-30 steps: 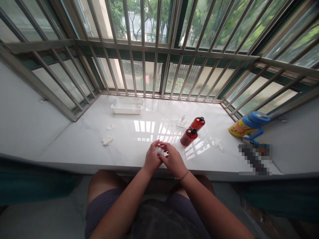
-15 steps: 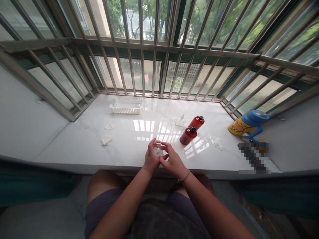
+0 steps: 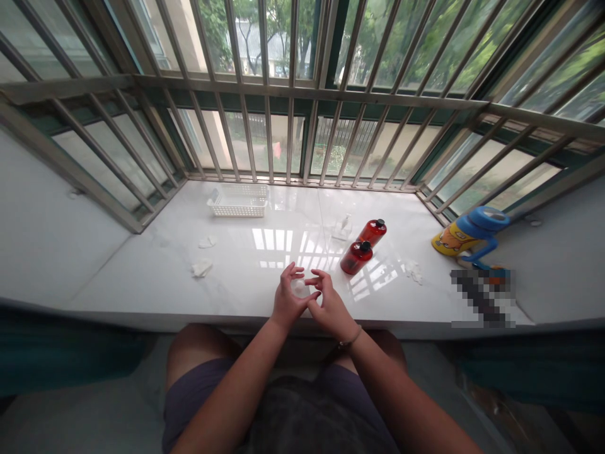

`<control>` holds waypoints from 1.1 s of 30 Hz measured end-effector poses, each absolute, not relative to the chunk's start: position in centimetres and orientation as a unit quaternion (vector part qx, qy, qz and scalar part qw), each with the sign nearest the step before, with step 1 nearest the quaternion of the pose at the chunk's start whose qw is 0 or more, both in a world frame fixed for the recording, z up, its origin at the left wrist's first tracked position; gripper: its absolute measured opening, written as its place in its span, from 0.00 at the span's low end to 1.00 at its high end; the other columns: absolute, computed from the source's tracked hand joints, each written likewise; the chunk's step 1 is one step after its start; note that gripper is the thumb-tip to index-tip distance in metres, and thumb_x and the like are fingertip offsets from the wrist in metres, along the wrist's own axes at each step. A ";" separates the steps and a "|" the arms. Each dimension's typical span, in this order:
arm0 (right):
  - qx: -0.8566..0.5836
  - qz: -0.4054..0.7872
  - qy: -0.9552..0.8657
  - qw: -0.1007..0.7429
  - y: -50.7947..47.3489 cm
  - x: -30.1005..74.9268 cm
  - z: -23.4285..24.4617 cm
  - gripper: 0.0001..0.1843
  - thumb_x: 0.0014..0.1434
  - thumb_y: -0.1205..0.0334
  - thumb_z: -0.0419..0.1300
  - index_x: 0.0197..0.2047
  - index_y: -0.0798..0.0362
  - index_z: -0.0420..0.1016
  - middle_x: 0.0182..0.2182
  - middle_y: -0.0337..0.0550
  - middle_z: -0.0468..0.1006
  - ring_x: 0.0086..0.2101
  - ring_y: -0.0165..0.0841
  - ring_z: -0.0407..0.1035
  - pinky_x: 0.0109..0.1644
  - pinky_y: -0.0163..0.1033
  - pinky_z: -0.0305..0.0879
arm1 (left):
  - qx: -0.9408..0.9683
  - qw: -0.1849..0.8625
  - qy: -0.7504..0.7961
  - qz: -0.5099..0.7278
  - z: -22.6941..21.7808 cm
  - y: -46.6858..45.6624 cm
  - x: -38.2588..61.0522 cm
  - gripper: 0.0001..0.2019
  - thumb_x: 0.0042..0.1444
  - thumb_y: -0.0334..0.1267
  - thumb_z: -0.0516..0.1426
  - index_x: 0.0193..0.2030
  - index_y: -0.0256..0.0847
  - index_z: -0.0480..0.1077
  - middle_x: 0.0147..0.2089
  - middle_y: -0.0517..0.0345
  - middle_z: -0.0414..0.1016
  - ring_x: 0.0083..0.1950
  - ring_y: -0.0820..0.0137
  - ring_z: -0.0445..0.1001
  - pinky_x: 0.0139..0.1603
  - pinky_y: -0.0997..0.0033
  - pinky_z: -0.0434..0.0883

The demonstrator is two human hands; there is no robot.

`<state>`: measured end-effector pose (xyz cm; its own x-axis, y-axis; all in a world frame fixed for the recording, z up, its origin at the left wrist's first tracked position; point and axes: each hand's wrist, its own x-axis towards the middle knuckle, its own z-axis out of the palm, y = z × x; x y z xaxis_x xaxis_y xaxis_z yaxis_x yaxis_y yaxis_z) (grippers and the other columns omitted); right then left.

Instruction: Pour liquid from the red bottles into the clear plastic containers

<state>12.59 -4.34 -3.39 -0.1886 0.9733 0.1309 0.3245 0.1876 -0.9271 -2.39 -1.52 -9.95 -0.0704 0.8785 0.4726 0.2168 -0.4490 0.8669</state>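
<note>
Two hands frame one small clear object at a barred window

Two bare hands meet low over a white counter [image 3: 142, 284], left of the nearer red bottle [image 3: 355, 258] and closer to the wearer. Between them is one small clear object [image 3: 299, 288], its exact kind too small to tell. The left hand [image 3: 285, 295] curves around its near side, fingers raised and thumb stretched toward the other hand; whether it grips the object cannot be made out. The right hand [image 3: 333, 308] is loosely parted, fingers bent toward the object, with one thin bracelet [image 3: 350, 339] at the wrist.

Two red bottles with black caps stand on the counter: the second red bottle [image 3: 374, 232] is just behind the nearer one, to its right. One clear pump bottle [image 3: 343, 227] stands behind the nearer red bottle, slightly left. One white basket [image 3: 239, 207] sits far behind it to the left, by the bars. Two crumpled white scraps [image 3: 201, 269] lie well to its left; one pale crumpled piece [image 3: 413, 271] lies to its right. Farther right are one blue-and-yellow jug [image 3: 456, 239], tilted in view, and, nearer the wearer, one dark item [image 3: 479, 299] hidden by pixelation.
</note>
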 end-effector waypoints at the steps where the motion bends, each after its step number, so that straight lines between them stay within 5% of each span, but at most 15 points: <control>1: -0.506 0.392 -0.653 0.405 -4.3 12.6 -3.5 0.36 0.57 0.71 0.58 0.67 0.47 0.56 0.50 0.47 0.78 0.53 0.41 0.76 0.58 0.52 0.75 | 0.619 0.286 0.444 0.581 -9.9 -1.5 -2.4 0.51 0.51 0.40 0.76 0.76 0.52 0.52 0.63 0.47 0.75 0.56 0.58 0.82 0.58 0.49 0.81; 3: -0.520 0.371 -0.650 0.412 -4.3 12.5 -3.7 0.32 0.58 0.70 0.59 0.65 0.48 0.58 0.47 0.46 0.77 0.48 0.40 0.76 0.58 0.53 0.75 | 0.620 0.286 0.448 0.577 -9.9 -1.6 -2.4 0.51 0.51 0.39 0.75 0.75 0.52 0.53 0.63 0.47 0.75 0.56 0.57 0.82 0.58 0.49 0.81; 9: -0.478 0.397 -0.670 0.406 -4.5 12.0 -3.7 0.40 0.57 0.73 0.57 0.71 0.45 0.53 0.66 0.54 0.72 0.67 0.44 0.66 0.66 0.56 0.70 | 0.622 0.279 0.452 0.576 -9.4 -1.7 -2.4 0.48 0.51 0.37 0.74 0.74 0.50 0.55 0.62 0.48 0.76 0.57 0.57 0.82 0.61 0.47 0.80; 15: -0.527 0.349 -0.654 0.417 -4.2 12.0 -3.8 0.31 0.58 0.70 0.58 0.64 0.48 0.59 0.48 0.46 0.77 0.49 0.39 0.75 0.61 0.53 0.74 | 0.616 0.287 0.459 0.573 -9.3 -1.8 -2.4 0.48 0.52 0.39 0.74 0.74 0.50 0.54 0.63 0.47 0.76 0.56 0.57 0.82 0.59 0.49 0.81; 18: -0.509 0.353 -0.658 0.428 -4.2 11.9 -3.7 0.34 0.59 0.72 0.57 0.67 0.47 0.57 0.59 0.51 0.76 0.60 0.41 0.72 0.67 0.55 0.69 | 0.616 0.286 0.459 0.572 -9.2 -1.8 -2.4 0.48 0.52 0.39 0.74 0.74 0.50 0.55 0.63 0.47 0.76 0.58 0.57 0.82 0.61 0.48 0.80; 21: -0.483 0.398 -0.664 0.409 -4.2 11.7 -3.5 0.39 0.58 0.73 0.56 0.71 0.45 0.53 0.65 0.53 0.74 0.67 0.43 0.67 0.61 0.51 0.74 | 0.617 0.287 0.456 0.573 -9.1 -1.9 -2.4 0.47 0.51 0.39 0.75 0.73 0.50 0.55 0.63 0.47 0.75 0.58 0.56 0.82 0.63 0.46 0.79; 24: -0.500 0.391 -0.664 0.396 -4.1 11.6 -3.4 0.39 0.57 0.73 0.57 0.70 0.45 0.55 0.59 0.51 0.77 0.56 0.42 0.75 0.53 0.47 0.78 | 0.613 0.297 0.456 0.573 -9.0 -1.9 -2.4 0.48 0.51 0.39 0.75 0.73 0.50 0.55 0.63 0.46 0.75 0.58 0.56 0.82 0.61 0.46 0.80; 27: -0.530 0.350 -0.663 0.397 -4.1 11.8 -3.4 0.34 0.58 0.71 0.58 0.66 0.47 0.59 0.51 0.48 0.77 0.47 0.39 0.76 0.56 0.51 0.77 | 0.607 0.300 0.453 0.580 -9.1 -1.9 -2.4 0.48 0.52 0.40 0.75 0.73 0.50 0.55 0.64 0.46 0.75 0.57 0.57 0.82 0.59 0.48 0.81; 33: -0.477 0.380 -0.675 0.416 -4.4 11.6 -3.4 0.39 0.58 0.74 0.55 0.70 0.45 0.54 0.65 0.52 0.73 0.68 0.41 0.66 0.68 0.53 0.69 | 0.614 0.285 0.438 0.592 -9.6 -1.7 -2.5 0.48 0.51 0.43 0.75 0.74 0.49 0.54 0.64 0.45 0.74 0.59 0.56 0.81 0.64 0.45 0.78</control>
<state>11.58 -4.35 -3.40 -0.1995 0.9597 0.1981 0.3273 0.2558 -0.9096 -2.46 -1.72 -9.59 -0.0847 0.8747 0.4772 0.2010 -0.4541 0.8680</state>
